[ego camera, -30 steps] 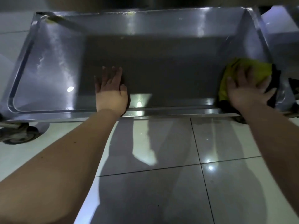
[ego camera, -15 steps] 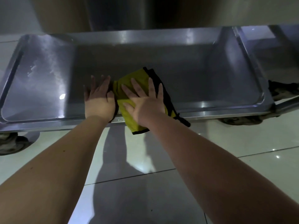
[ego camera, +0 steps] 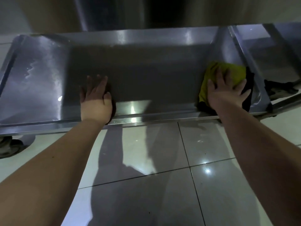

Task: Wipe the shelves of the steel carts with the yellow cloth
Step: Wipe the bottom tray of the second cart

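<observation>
A low steel cart shelf (ego camera: pixel 146 70) with a raised rim stretches across the view, just above the floor. My left hand (ego camera: pixel 96 101) lies flat on the shelf near its front edge, fingers straight. The yellow cloth (ego camera: pixel 228 74), edged in black, sits bunched at the shelf's right end. My right hand (ego camera: pixel 226 93) presses flat on the cloth with fingers spread. Part of the cloth is hidden under my palm.
A second steel cart shelf (ego camera: pixel 267 51) adjoins on the right. A caster wheel (ego camera: pixel 9 147) shows under the left front corner, another wheel (ego camera: pixel 280 88) at the right. Glossy white floor tiles (ego camera: pixel 162 144) fill the foreground. A steel panel (ego camera: pixel 110 13) rises behind the cart.
My right hand has swept the cloth from the shelf's middle, next to my left hand, to its right end. My left hand stayed flat in place.
</observation>
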Motion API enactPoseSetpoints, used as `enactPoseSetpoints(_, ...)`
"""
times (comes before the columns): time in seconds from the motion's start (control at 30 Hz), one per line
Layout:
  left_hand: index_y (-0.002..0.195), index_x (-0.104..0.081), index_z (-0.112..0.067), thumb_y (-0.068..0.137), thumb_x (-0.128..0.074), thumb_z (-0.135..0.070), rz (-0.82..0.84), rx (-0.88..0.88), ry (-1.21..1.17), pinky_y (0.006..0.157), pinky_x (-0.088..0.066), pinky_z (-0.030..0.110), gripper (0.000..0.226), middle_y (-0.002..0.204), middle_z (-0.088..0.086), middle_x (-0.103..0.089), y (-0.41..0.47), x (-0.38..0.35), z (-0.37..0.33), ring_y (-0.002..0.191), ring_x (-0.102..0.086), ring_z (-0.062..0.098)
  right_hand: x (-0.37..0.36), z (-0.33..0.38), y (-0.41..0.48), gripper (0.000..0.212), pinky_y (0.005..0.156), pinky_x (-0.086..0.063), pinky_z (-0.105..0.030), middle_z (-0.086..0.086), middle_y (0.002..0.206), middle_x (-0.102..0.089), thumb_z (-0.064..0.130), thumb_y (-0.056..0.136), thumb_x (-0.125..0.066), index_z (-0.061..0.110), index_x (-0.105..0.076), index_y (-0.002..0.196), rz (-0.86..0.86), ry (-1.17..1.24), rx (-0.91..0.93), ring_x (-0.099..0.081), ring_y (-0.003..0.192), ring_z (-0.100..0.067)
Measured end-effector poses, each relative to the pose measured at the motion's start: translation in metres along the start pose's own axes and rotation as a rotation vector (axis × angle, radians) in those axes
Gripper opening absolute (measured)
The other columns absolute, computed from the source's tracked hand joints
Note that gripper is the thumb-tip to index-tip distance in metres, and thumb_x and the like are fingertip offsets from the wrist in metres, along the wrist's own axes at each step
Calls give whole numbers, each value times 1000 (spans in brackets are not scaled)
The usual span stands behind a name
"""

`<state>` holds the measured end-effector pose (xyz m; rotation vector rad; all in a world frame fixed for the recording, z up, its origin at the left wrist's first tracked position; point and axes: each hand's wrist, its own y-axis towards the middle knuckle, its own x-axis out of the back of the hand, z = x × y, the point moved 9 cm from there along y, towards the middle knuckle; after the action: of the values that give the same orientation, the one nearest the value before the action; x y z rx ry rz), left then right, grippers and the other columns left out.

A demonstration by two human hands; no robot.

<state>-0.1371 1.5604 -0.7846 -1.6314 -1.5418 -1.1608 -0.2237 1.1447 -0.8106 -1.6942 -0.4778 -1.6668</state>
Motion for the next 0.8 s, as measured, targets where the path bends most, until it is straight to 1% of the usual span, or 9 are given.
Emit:
enactPoseSetpoints(0.07, 147, -39, -21, 85, -31, -26, -12, 6, -17, 121, 2, 41, 63, 158, 3, -28, 0, 2, 1, 149, -7, 22, -8, 35, -21, 61, 109, 6, -70, 10, 162, 14, 61, 96, -9, 44, 10, 151, 27, -2, -10, 11, 144, -48)
enactPoseSetpoints(0.23, 147, -38, -29, 85, -35, -31, 31, 10, -103, 120, 1, 44, 62, 157, -2, -29, 0, 4, 3, 149, -7, 20, -44, 184, -125, 63, 103, 14, -73, 7, 161, 20, 62, 94, -10, 42, 12, 150, 46, -59, 474, 20, 141, -49)
enactPoseSetpoints(0.37, 146, -39, -28, 85, -39, -35, 142, -70, -227, 120, 5, 40, 62, 159, 0, -25, 0, 1, -7, 150, -5, 20, -71, 260, -187, 73, 95, 17, -78, 2, 157, 32, 58, 92, -24, 39, 16, 150, 135, -216, 683, 29, 135, -54)
enactPoseSetpoints(0.43, 145, -42, -24, 87, -40, -31, 58, -32, -252, 120, 7, 41, 58, 158, 2, -27, -2, 13, -6, 150, -4, 22, -72, 270, -189, 73, 98, 19, -75, 5, 158, 29, 55, 93, -28, 40, 15, 150, 193, -160, 704, 30, 137, -51)
enactPoseSetpoints(0.5, 145, -44, -19, 89, -43, -22, -39, -28, -238, 121, 3, 44, 56, 156, 8, -30, -6, 25, -10, 149, -6, 28, -57, 262, -176, 64, 107, 16, -67, 14, 161, 14, 50, 97, -28, 44, 4, 152, 217, 104, 661, 19, 146, -37)
enactPoseSetpoints(0.6, 148, -35, -11, 90, -44, -13, 85, -77, -164, 121, -4, 40, 59, 157, 15, -26, -11, 2, -45, 147, -12, 34, -23, 223, -147, 58, 116, 8, -55, 14, 163, -4, 35, 99, -34, 38, -13, 153, 22, 394, 598, -8, 149, -18)
enactPoseSetpoints(0.67, 152, -23, -12, 98, -37, -24, 164, -18, 40, 119, -5, 44, 58, 159, 17, -18, -18, -25, -65, 147, -11, 37, -17, 204, -135, 55, 120, 7, -44, 8, 164, -2, 30, 103, -31, 32, -15, 155, -28, 422, 632, 0, 150, -26)
enactPoseSetpoints(0.73, 154, -13, -21, 100, -27, -39, 205, 38, 212, 116, 3, 56, 59, 161, 15, -8, -26, -45, -79, 147, -2, 38, -24, 195, -128, 54, 121, 6, -37, 6, 164, 2, 31, 105, -28, 29, -11, 156, -14, 342, 678, 10, 149, -30)
enactPoseSetpoints(0.8, 154, -9, -33, 98, -22, -47, 239, 53, 250, 111, 10, 64, 58, 163, 10, 0, -28, -54, -82, 148, 5, 35, -31, 195, -122, 53, 122, 1, -38, 5, 164, -3, 35, 106, -23, 27, -8, 156, 2, 277, 711, 3, 150, -25)
